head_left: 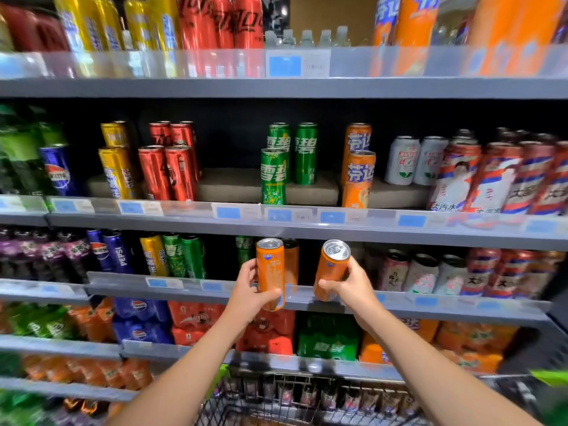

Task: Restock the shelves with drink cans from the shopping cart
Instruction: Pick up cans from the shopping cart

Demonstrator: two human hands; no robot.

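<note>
Two orange cans (270, 273) in hands (250, 295), just before a stocked shelf (196, 292).

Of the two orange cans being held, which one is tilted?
The orange can in the right hand, leans with its top toward the camera; the left hand's can stands upright.

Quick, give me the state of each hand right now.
Left hand: grips an upright orange can.
Right hand: grips a second orange can, tilted, top toward the camera.
</note>
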